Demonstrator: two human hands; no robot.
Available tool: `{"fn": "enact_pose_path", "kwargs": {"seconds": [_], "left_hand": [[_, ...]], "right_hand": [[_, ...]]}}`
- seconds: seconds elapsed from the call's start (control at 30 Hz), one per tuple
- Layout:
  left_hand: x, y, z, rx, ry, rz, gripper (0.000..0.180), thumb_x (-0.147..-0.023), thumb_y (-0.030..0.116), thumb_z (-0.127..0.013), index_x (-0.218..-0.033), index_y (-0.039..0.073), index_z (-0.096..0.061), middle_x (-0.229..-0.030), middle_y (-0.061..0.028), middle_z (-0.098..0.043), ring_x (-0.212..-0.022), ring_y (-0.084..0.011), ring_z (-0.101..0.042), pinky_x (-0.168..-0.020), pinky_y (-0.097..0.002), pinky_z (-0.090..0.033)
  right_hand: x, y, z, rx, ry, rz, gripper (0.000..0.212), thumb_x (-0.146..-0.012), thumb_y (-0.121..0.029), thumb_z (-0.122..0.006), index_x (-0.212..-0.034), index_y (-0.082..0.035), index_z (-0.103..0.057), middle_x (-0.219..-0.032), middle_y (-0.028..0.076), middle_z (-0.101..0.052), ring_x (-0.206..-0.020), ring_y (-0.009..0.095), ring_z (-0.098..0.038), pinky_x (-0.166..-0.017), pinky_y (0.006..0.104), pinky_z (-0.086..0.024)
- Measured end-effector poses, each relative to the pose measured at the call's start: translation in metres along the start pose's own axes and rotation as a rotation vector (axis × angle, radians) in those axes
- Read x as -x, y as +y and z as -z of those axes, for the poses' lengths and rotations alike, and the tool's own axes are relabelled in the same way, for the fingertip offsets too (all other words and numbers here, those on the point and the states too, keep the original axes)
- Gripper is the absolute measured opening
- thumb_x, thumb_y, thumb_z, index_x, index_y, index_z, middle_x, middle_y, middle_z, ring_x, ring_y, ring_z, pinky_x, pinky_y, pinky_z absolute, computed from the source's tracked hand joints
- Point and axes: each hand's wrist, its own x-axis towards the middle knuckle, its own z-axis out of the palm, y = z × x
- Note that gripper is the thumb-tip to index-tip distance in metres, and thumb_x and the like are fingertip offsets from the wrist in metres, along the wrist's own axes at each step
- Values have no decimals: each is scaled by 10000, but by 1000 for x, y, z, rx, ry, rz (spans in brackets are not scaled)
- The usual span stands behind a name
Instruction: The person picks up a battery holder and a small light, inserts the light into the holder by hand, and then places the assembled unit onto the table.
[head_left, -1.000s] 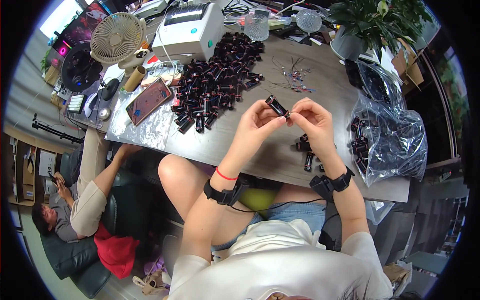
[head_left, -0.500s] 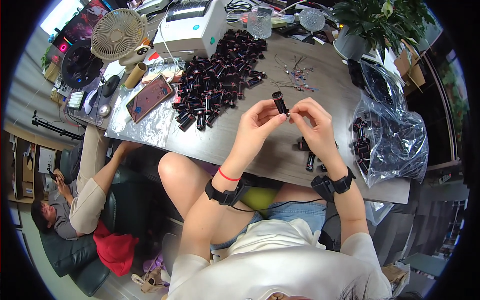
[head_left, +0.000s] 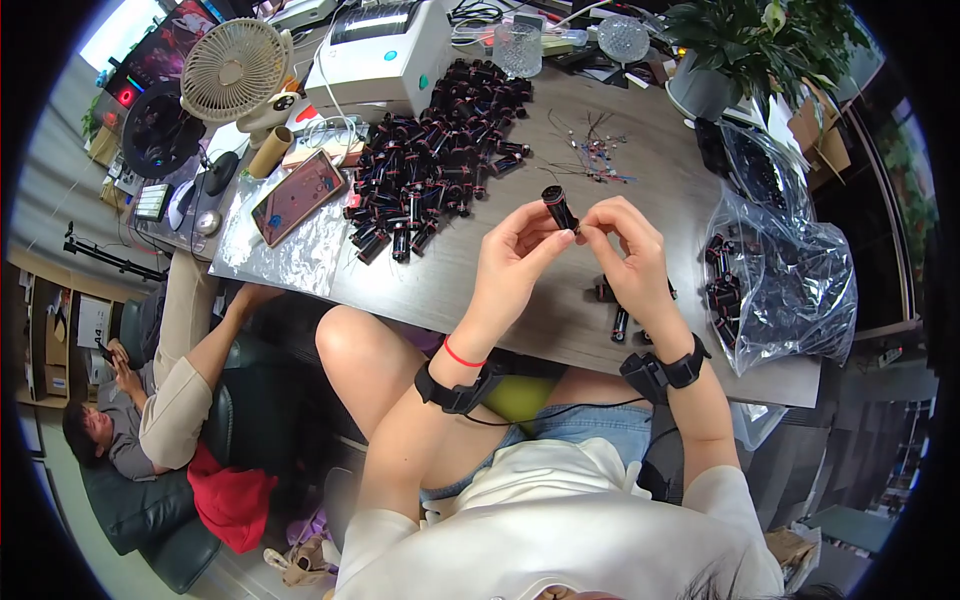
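A small black cylinder (head_left: 559, 207) with thin red rings, perhaps a mini flashlight, is held tilted above the table. My left hand (head_left: 515, 250) is closed round it, thumb and fingers on its sides. At its lower end, the fingertips of my right hand (head_left: 632, 245) are pinched together; they hide the detail there. Under my right hand lie several more black cylinders (head_left: 620, 322) on the table, partly covered by that hand and wrist. A large heap of the same cylinders (head_left: 430, 165) spreads farther left.
Loose thin wires with small parts (head_left: 600, 155) lie beyond my hands. A clear plastic bag (head_left: 790, 280) with more cylinders is at the right. A phone (head_left: 297, 197), a white printer (head_left: 385, 60), a fan (head_left: 238, 70) and a potted plant (head_left: 700, 85) stand round the table; a person (head_left: 130, 430) sits at left.
The cylinder has tilted slightly and its top has shifted a little to the left. My left wrist has turned slightly. The right hand has hardly moved.
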Motion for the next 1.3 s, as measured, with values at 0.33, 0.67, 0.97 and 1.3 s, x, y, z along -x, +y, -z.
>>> {"fn": "enact_pose_path", "kwargs": {"seconds": [0.33,0.67,0.97,1.3], "left_hand": [[5,-4,-1,-154,-15,-160,255,-847,-22,-644,-1100,-44,-622,-1007,-62,-659,-881,-124,-641,-804,-257,-505],[4,-17,4,-241,16,-261,209,-827,-12,-666,-1034,-22,-645,-1000,-67,-648,-904,-133,-628,-777,-253,-497],[1,-9,2,-343,9,-328,206,-825,-44,-653,-1014,-4,-584,-1071,-73,-576,-1043,-195,-585,-873,-310,-459],[1,-12,9,-467,-13,-351,232,-811,-54,-660,-1025,-8,-581,-1075,-82,-581,-1036,-200,-594,-868,-303,-460]], "right_hand": [[-2,-1,3,-643,-51,-399,28,-874,18,-600,-884,10,-576,-914,64,-584,-744,129,-587,-644,241,-474],[0,1,2,-822,-106,-450,74,-883,-27,-614,-931,-5,-562,-934,76,-615,-775,134,-610,-648,255,-494],[3,0,0,-882,-59,-447,127,-887,-25,-596,-1000,-19,-537,-1064,119,-630,-770,154,-605,-687,281,-506],[5,2,-3,-825,-22,-402,143,-862,-2,-613,-987,-15,-546,-1058,126,-641,-768,152,-601,-691,286,-507]]}}
